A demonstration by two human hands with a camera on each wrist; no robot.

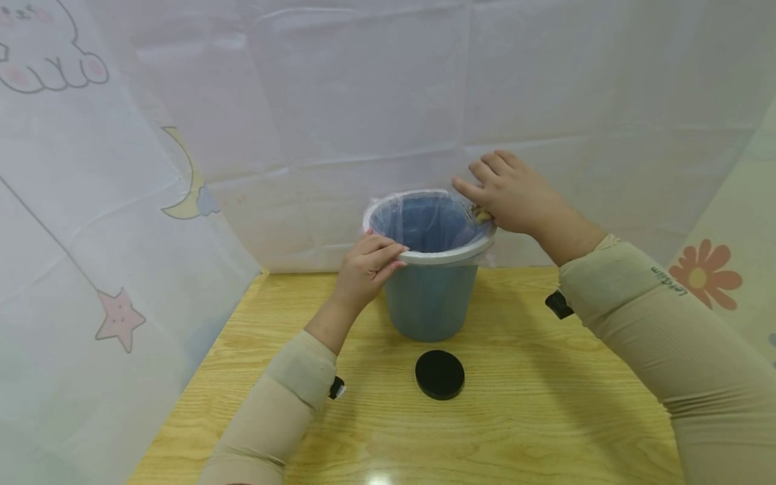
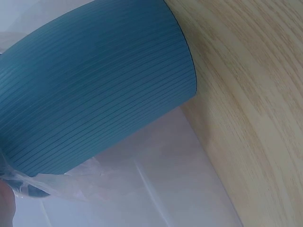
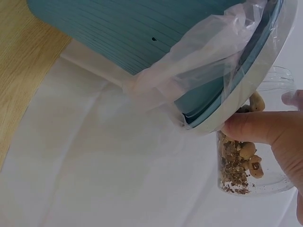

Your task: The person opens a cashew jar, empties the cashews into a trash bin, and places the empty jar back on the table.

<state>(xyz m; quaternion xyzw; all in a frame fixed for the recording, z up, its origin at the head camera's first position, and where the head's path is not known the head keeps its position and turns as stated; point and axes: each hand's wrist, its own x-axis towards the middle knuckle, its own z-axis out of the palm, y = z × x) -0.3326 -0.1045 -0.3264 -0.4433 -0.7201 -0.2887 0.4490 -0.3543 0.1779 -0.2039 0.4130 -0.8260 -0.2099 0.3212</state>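
Observation:
A blue ribbed bin (image 1: 430, 303) with a clear plastic liner (image 1: 424, 219) and a white rim ring (image 1: 448, 254) stands at the back of the wooden table (image 1: 545, 404). My left hand (image 1: 388, 256) grips the near left of the rim, fingers curled over it. My right hand (image 1: 485, 202) holds a clear jar (image 3: 246, 161) tipped at the far right rim; nuts and crumbs (image 3: 236, 165) lie in it. In the right wrist view my thumb (image 3: 255, 127) presses the jar just under the rim (image 3: 251, 90). The left wrist view shows the bin wall (image 2: 94, 85) and liner edge (image 2: 52, 182).
A round black lid (image 1: 439, 374) lies flat on the table in front of the bin. White sheets (image 1: 339, 101) printed with a moon, a star and a flower close in the table at the back and both sides.

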